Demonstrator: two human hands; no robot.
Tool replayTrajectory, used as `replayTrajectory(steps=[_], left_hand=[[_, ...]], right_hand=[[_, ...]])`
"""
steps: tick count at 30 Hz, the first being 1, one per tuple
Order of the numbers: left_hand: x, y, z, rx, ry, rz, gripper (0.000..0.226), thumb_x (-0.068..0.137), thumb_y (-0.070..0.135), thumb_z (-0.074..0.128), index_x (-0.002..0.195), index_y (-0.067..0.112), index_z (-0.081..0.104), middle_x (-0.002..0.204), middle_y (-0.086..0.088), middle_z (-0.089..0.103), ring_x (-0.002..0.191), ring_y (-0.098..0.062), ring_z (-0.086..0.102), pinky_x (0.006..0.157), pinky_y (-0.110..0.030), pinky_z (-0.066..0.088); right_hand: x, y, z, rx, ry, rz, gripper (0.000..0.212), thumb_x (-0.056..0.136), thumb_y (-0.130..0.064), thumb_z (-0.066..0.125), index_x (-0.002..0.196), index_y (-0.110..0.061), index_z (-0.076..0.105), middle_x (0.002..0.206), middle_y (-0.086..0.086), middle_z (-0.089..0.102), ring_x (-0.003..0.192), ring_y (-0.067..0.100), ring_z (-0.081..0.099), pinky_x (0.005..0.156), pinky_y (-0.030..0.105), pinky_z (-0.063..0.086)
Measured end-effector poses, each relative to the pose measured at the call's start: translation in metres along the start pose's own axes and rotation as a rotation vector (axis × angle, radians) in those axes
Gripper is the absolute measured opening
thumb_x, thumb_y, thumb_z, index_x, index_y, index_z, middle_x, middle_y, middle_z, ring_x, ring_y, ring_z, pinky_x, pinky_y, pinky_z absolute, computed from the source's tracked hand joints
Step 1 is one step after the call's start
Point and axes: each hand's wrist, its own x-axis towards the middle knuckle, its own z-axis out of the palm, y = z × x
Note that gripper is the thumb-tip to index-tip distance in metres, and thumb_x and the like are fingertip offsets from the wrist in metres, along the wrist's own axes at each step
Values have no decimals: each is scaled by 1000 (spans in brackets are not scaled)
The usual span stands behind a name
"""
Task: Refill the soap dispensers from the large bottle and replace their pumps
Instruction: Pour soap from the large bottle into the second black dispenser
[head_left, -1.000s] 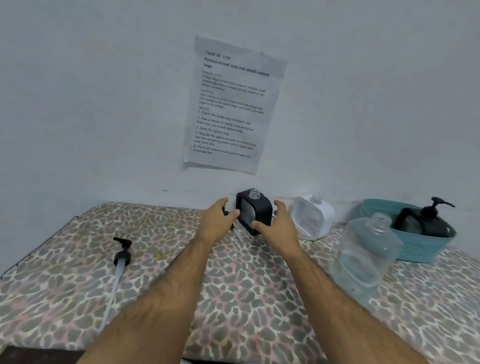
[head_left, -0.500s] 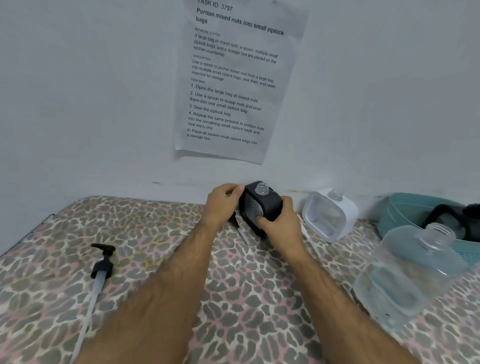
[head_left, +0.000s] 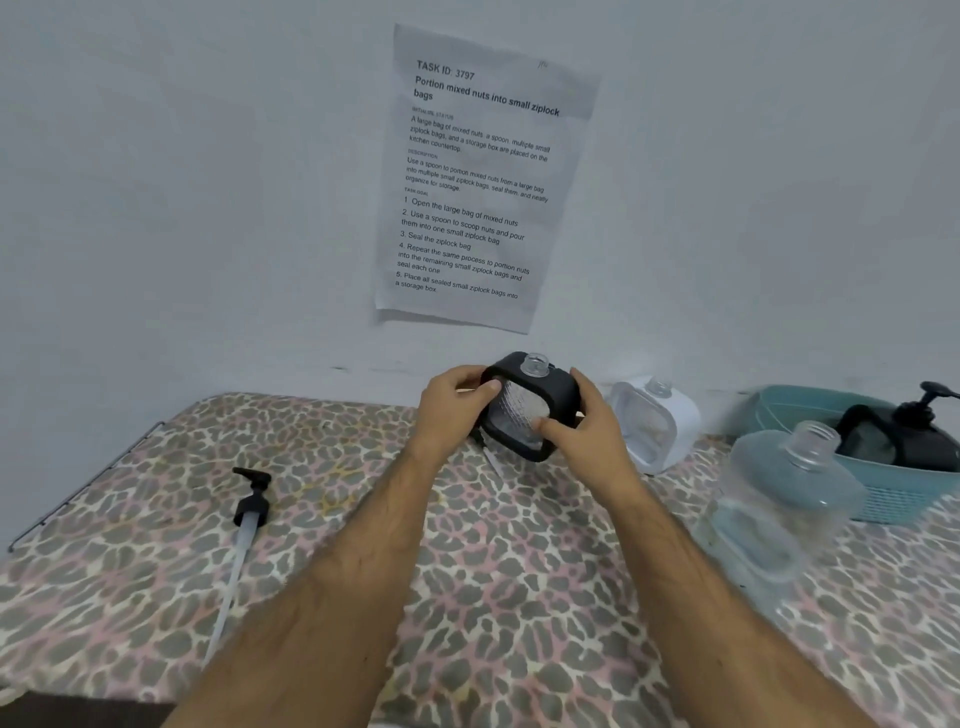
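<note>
A black soap dispenser (head_left: 537, 384) with a clear textured window and an open clear neck is near the wall, tilted and lifted slightly. My left hand (head_left: 449, 402) grips its left side and my right hand (head_left: 584, 431) grips its right side. A white soap dispenser (head_left: 652, 426) without a pump stands just to its right. The large clear bottle (head_left: 779, 499), uncapped, stands at the right. A black pump (head_left: 252, 501) with a long clear tube lies on the table at the left. Another pump tube pokes out below the black dispenser.
A teal basket (head_left: 893, 499) at the far right holds a black dispenser (head_left: 904, 436) with its pump fitted. A printed sheet (head_left: 478, 182) hangs on the wall. The table (head_left: 467, 597) has a leopard-print cover and a metal rail along its left edge.
Both hands closed more firmly around the black dispenser and raised and tilted it a little. The view shifted, bringing the basket back into sight at the right.
</note>
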Motion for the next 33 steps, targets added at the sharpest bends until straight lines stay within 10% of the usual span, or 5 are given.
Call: replayTrajectory(steps=[12,33], left_hand=[[-108,22,-16,-40,-203,-20,67,77,7,81,137,18,56,117,1,68,100,-13,69,82,-33,60],[-190,5,14,-63,-71,-90,57,79,5,78,127,17,49,121,-1,61,112,-18,62,89,-33,56]], right_hand=[[-81,-19,-45,148,-229,26,52,91,3,61,127,-33,50,120,-2,63,111,13,62,83,27,56],[-158,11,-39,-25,-61,28,66,97,-4,55,154,-27,32,146,-9,47,126,6,48,94,11,40]])
